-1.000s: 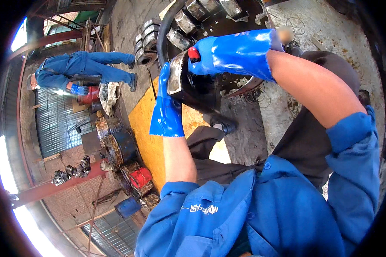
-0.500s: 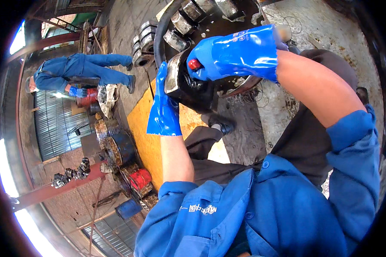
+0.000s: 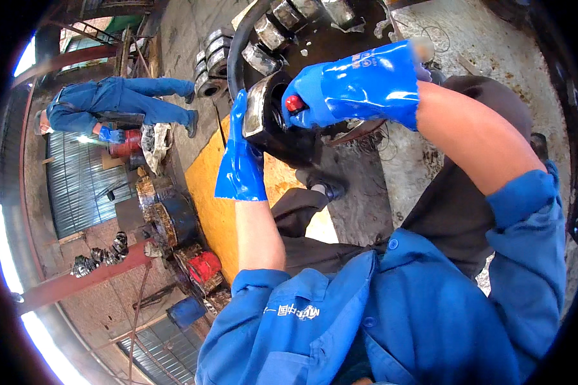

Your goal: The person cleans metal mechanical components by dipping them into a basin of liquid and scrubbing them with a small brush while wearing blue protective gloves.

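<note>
At far left, well apart from the work, a co-worker in blue overalls (image 3: 119,102) bends over a red cylinder (image 3: 123,142). Nearer lie a rusty round drum (image 3: 173,218) and a yellow floor panel (image 3: 215,199) with a worn, dusty face.

The left hand (image 3: 241,160), in a glossy blue rubber glove, is laid flat with fingers straight against the left side of the heavy black ring-shaped metal part (image 3: 270,122), bracing rather than gripping it. The part is held up in front of the person, above the yellow panel and the dark shoe (image 3: 324,187). Its outer face is dull silver and worn, its body greasy black.

The right hand (image 3: 350,86), gloved alike, is closed over the part's upper right edge, and a small red knob (image 3: 293,102) shows at its fingertips.

The risk, as I judge it, is slippage: slick rubber on oily steel, with only one hand truly clasped. If the part tilts it could drop onto the foot below, or pinch fingers against the row of grey metal blocks (image 3: 276,29) behind it.
</note>
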`<state>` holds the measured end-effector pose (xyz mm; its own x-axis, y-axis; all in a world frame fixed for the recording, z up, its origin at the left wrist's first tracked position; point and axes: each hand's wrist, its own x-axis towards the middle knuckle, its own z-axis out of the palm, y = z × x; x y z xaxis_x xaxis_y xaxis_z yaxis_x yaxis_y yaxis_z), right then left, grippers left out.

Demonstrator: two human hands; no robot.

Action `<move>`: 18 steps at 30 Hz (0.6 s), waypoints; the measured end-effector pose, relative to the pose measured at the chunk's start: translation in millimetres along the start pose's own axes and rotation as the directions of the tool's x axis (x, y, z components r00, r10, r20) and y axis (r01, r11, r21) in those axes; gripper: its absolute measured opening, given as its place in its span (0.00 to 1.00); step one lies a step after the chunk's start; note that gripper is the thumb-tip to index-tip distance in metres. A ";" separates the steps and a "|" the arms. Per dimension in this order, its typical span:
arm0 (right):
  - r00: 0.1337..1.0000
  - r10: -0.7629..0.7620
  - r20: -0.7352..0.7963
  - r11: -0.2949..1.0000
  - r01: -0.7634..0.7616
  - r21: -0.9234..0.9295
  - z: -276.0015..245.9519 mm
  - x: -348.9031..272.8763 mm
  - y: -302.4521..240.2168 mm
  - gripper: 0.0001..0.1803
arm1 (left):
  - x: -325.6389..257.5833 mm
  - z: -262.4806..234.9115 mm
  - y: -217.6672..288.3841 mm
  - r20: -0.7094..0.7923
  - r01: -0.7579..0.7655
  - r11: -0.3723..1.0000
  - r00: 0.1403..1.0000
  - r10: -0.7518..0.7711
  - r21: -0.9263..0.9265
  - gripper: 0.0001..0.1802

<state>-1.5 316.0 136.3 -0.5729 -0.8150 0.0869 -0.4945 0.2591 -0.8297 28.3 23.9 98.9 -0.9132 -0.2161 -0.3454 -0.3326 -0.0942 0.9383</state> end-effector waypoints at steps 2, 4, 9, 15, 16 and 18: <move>0.999 0.040 0.000 0.988 -0.040 -0.152 -2.7 5.9 10.8 0.11 | 3.0 8.8 3.8 0.106 0.034 0.996 0.994 -0.025 -0.084 0.32; 0.999 0.036 -0.029 0.976 -0.041 -0.213 -1.4 12.6 11.1 0.11 | 9.3 -9.5 -2.4 0.096 0.092 0.985 0.992 -0.078 -0.149 0.32; 0.993 0.098 -0.071 0.968 -0.112 -0.227 -20.6 7.6 -0.8 0.13 | 4.1 -10.7 -7.8 0.127 0.161 0.967 0.982 -0.138 -0.196 0.34; 0.974 0.052 -0.220 0.994 -0.030 0.101 -3.3 10.5 10.6 0.14 | -6.7 13.3 8.8 0.233 0.058 0.993 0.972 -0.034 -0.098 0.36; 0.965 0.062 -0.254 0.991 -0.029 0.130 2.6 11.1 12.6 0.14 | -6.2 10.5 7.9 0.226 0.098 0.987 0.972 -0.068 -0.126 0.35; 0.941 0.090 -0.327 0.989 -0.045 0.142 15.9 12.4 14.6 0.15 | -2.6 2.1 2.6 0.215 0.175 0.967 0.967 -0.134 -0.185 0.34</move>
<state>-5.4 301.5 116.5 -0.7968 -0.5744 0.1875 -0.3706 0.2195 -0.9025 29.3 26.2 102.3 -0.8896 0.0129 -0.4565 -0.4379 -0.3082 0.8446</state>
